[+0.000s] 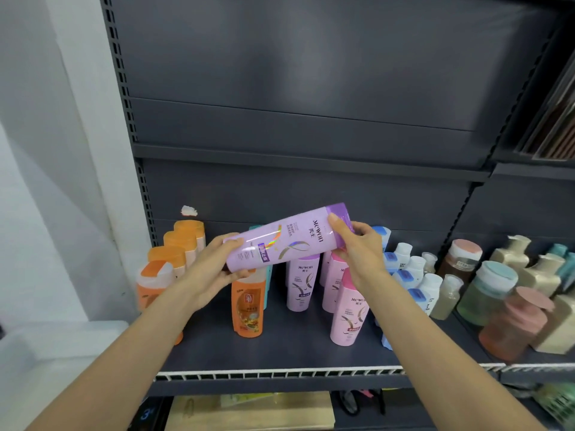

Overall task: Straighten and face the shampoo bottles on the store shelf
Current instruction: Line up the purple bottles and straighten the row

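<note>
A lilac Mewon shampoo bottle (286, 241) hangs sideways above the shelf, cap end up to the right. My left hand (214, 272) grips its base end from below. My right hand (357, 247) grips its purple cap end. Below them on the dark shelf (289, 346) stand another lilac bottle (301, 284), a pink bottle (348, 312) nearer the front, and an orange bottle (249, 306). More pink bottles behind are partly hidden by the held bottle and my right hand.
Orange-capped bottles (183, 244) line the shelf's left end. Blue-and-white bottles (410, 275) stand to the right, then jars and pump bottles (497, 293) on the neighbouring shelf. An empty shelf board (311, 163) runs above. A white wall is at left.
</note>
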